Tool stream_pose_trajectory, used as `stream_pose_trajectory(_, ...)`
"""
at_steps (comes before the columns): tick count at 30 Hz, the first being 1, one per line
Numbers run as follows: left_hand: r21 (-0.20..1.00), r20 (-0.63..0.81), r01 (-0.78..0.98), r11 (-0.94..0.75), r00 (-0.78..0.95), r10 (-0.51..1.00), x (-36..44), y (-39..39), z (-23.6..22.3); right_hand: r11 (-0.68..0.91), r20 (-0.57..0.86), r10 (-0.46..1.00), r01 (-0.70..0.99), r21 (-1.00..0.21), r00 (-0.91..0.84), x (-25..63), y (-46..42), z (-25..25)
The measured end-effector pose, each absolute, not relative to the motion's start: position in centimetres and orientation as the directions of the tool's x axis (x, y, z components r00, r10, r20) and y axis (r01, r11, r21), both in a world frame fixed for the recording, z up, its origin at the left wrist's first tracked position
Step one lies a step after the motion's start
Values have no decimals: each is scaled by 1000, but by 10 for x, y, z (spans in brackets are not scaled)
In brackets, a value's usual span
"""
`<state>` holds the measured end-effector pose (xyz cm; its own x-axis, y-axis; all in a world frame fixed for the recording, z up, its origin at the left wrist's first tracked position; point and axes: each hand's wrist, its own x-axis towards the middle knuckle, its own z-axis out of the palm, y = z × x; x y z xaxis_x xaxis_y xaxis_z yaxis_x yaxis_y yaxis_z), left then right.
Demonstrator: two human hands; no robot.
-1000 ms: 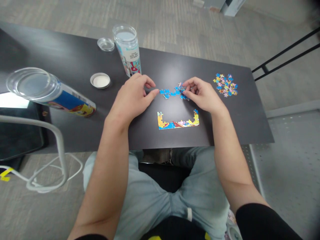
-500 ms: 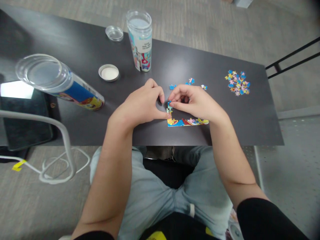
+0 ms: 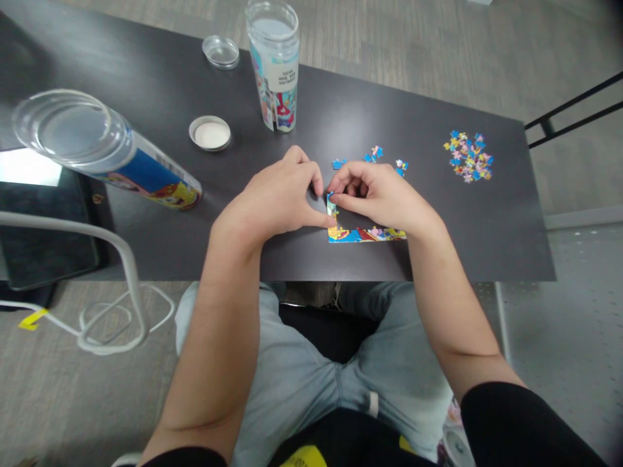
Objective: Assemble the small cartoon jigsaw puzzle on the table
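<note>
An L of joined jigsaw puzzle pieces [image 3: 363, 235] lies on the dark table, one strip along the near side and a short column up its left end. My left hand [image 3: 282, 194] rests beside the column, thumb on its lower part, with thumb and fingers apart. At the column's top, my right hand [image 3: 372, 191] pinches a small blue puzzle piece [image 3: 330, 196] between thumb and fingers; it is mostly covered. Just beyond my right hand lie several loose pieces [image 3: 374, 154]. Farther right is a pile of pieces [image 3: 468, 157].
A clear-topped canister [image 3: 276, 78] stands near the far edge, and a larger canister [image 3: 150, 172] at left. Two round lids [image 3: 209, 133] lie between them. A black tablet [image 3: 46, 233] and a white cable [image 3: 109, 230] occupy the left end.
The left column now looks straight and aligned with the strip, where its pieces sat slightly askew before. Both hands keep nearly the same pose; the camera view has shifted slightly.
</note>
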<state>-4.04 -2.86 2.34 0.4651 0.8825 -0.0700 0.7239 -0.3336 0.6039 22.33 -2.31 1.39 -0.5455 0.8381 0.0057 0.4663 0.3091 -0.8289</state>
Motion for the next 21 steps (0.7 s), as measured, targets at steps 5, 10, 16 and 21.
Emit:
stream_pose_trajectory(5,606,-90,734,-306,446,891,-39,-28,26,399,83,836,498,-770,-542,223,-21,9)
stream_pose_trajectory(10,629,-79,712,-312,458,886,-39,-28,26,395,85,844,508,-765,-529,223,-20,12)
stream_pose_trajectory(16,627,-73,710,-320,462,884,-43,-26,23,288,127,948,610,-738,-293,269,-16,36)
stream_pose_trajectory(21,629,-55,698,-343,479,876,-46,-23,20,223,180,974,729,-647,-139,336,-2,40)
